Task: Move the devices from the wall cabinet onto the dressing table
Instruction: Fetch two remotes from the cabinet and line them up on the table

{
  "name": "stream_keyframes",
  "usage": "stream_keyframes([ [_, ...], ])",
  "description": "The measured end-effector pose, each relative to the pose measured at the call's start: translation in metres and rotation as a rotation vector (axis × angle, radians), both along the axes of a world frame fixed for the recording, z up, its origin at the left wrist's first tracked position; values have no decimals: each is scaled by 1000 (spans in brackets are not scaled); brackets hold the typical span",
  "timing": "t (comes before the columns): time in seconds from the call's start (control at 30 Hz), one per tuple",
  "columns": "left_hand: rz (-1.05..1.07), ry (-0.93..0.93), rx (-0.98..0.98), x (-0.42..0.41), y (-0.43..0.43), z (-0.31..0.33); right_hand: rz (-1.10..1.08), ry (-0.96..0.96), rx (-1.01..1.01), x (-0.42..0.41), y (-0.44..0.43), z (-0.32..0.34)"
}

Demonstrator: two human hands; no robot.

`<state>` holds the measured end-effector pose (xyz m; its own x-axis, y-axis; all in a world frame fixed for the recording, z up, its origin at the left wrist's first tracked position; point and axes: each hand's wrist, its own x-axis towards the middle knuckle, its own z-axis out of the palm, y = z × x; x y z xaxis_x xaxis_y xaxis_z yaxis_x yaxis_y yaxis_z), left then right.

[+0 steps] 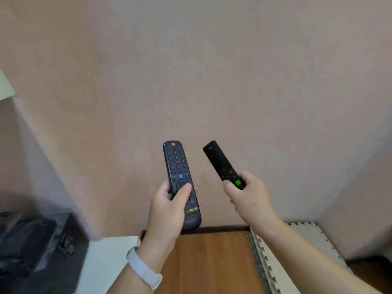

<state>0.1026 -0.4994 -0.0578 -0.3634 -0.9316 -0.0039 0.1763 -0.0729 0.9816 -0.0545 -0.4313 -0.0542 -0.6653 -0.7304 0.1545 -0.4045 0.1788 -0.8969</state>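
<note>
My left hand [167, 211] grips a dark grey remote [177, 164] with a red power button, number keys and coloured keys near its bottom; the thumb lies across its middle. My right hand [248, 194] holds a slimmer black remote [218, 161] with a green button by its lower end, tilted up and to the left. Both remotes are held in the air in front of a plain pinkish wall, above a brown wooden surface [212, 257]. The wall cabinet is not in view.
A white surface [106, 257] lies left of the wooden top, and dark blurred items [31, 240] sit at the lower left. A pale panel with a toothed edge [273, 262] stands at the right of the wooden top. A white band is on my left wrist [142, 268].
</note>
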Motion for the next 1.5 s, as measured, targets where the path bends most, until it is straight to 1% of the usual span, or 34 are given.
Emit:
stream_keyframes([
  [0.17, -200, -11, -34, -74, 83, 9, -155, 3, 14, -60, 111, 0],
  [0.3, -327, -10, -38, -132, 168, 8, -293, 6, 18, -107, 214, -1],
  [0.43, -481, -45, -38, -187, 259, 0, -431, -11, 16, -145, 323, -6],
  [0.53, -571, -75, -51, -226, 324, -6, -521, -26, -13, -165, 404, -13],
  [0.67, -753, -110, -52, -270, 405, -12, -675, -53, -51, -181, 503, -19],
  [0.8, -899, -131, -85, -306, 472, -11, -844, -68, -84, -189, 579, -22],
  [0.97, -1076, -135, -98, -342, 534, -15, -1032, -114, -112, -192, 646, -35],
  [1.2, -1295, -141, -89, -405, 602, -31, -1264, -144, -90, -210, 710, -48],
  [1.33, -1411, -138, -70, -456, 629, -42, -1374, -134, -28, -244, 735, -53],
  [1.5, -1492, -139, 31, -537, 641, -47, -1466, -156, 6, -308, 748, -50],
])
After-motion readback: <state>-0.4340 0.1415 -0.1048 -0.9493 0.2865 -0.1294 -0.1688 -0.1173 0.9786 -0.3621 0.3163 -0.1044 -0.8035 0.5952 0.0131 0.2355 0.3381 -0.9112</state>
